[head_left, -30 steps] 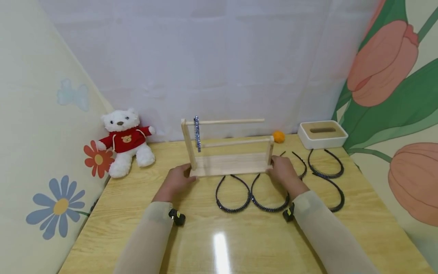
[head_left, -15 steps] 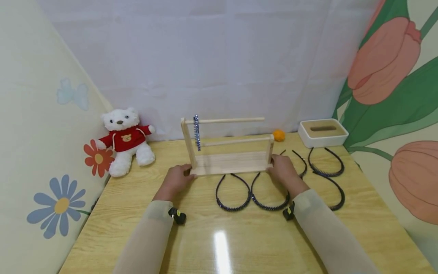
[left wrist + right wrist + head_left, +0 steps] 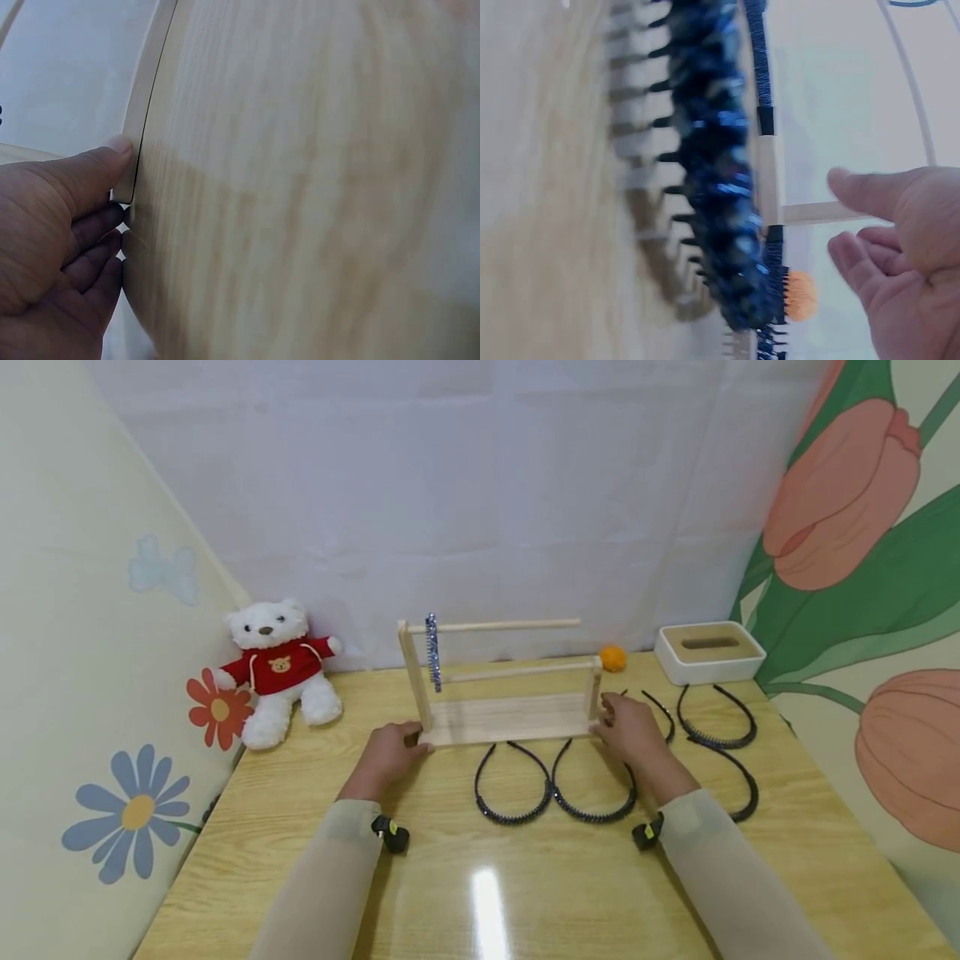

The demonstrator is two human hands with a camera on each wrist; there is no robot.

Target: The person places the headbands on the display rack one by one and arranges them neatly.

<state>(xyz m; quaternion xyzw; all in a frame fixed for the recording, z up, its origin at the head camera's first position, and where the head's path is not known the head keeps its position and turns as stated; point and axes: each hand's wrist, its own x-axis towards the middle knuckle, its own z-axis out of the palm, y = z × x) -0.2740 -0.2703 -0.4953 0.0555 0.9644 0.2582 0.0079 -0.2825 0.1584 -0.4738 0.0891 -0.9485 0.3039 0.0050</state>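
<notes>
A wooden rack (image 3: 510, 718) with two rods stands on the table in the head view. On its upper rod, near the left post, hangs a sparkly blue toothed headband (image 3: 432, 652). My left hand (image 3: 387, 760) pinches the base's left front corner; the left wrist view has the thumb (image 3: 116, 146) on the base edge. My right hand (image 3: 633, 735) is beside the right post, and the right wrist view has its thumb and fingers apart. Two dark toothed headbands (image 3: 512, 820) (image 3: 596, 817) lie in front of the rack. The right hand partly covers another headband (image 3: 666, 714) behind it.
Two more headbands (image 3: 722, 745) (image 3: 744, 810) lie farther right. A white tissue box (image 3: 708, 670) and an orange ball (image 3: 613, 658) stand at the back right. A white teddy bear (image 3: 279, 672) in a red sweater sits at the back left.
My right hand has let go of the rack's right end and moved slightly right, its fingers now apart from it. The left hand keeps its hold; the rack stays in place.
</notes>
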